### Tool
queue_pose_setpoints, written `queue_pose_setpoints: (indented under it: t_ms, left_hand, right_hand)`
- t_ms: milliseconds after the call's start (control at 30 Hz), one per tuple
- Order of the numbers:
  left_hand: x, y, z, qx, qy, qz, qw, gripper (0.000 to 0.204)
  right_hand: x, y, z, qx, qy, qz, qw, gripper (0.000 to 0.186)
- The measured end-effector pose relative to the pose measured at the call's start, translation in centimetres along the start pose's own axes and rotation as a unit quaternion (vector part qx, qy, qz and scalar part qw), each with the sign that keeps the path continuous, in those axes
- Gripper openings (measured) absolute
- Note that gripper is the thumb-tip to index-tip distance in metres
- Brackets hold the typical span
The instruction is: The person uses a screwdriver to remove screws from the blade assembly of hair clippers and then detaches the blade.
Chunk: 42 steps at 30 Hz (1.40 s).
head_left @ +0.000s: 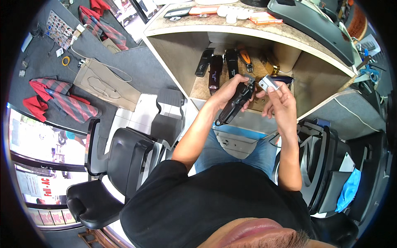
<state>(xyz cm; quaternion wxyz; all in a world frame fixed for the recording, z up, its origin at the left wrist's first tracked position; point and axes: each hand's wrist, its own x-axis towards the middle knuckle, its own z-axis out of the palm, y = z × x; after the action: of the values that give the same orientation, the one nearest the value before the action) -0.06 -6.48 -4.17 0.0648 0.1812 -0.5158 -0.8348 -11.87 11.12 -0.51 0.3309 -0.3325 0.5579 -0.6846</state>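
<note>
My left hand [226, 90] is closed around a black hair clipper [235, 103], its head tilted up and to the right. My right hand [279, 101] pinches a small silver metal piece [267, 84], like a clipper blade, just right of the clipper head. Beyond them, inside a wooden cubby [306, 87], lie several black clippers [215, 72], an orange-and-black trimmer [244, 58] and a gold-coloured tool [271, 68]. A dark slim trimmer [287, 79] lies partly behind my right hand.
Black salon chairs [95, 202] flank me. Small items [264, 18] and a black bag [310, 31] sit atop the cubby. Striped red-and-grey cloth [70, 101] and a cardboard panel [103, 87] are at left. A blue cloth [348, 190] rests at right.
</note>
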Motion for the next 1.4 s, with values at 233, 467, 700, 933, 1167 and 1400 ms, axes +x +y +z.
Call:
queue_pose_setpoints:
  t_ms: [233, 467, 700, 933, 1167, 1400]
  left_hand:
    - [-0.3, -0.7, 1.7, 0.053, 0.118, 0.029, 0.991, 0.058]
    - [-0.4, -0.8, 3.4, 0.035, 0.138, 0.067, 0.988, 0.052]
    - [-0.6, -0.9, 3.7, 0.053, 0.165, 0.07, 0.982, 0.056]
    - [-0.6, -0.9, 4.8, 0.137, 0.182, 0.121, 0.966, 0.082]
    - [-0.4, -1.1, 4.7, 0.171, 0.179, 0.131, 0.96, 0.089]
    - [-0.6, -0.9, 4.8, 0.188, 0.168, 0.139, 0.958, 0.088]
  right_hand:
    - [-0.3, 0.0, -0.4, 0.026, 0.005, 0.003, 1.0, 0.017]
    - [0.1, 1.2, -1.4, 0.019, 0.021, -0.012, 1.0, 0.017]
    - [0.2, 0.8, -1.0, 0.055, 0.032, 0.02, 0.998, 0.02]
    - [0.7, 1.0, -0.8, 0.051, -0.012, 0.02, 0.998, 0.023]
    - [0.7, 0.6, -0.3, 0.049, -0.006, 0.023, 0.999, 0.021]
    - [1.4, 0.4, 0.5, 0.015, 0.033, 0.026, 0.999, 0.022]
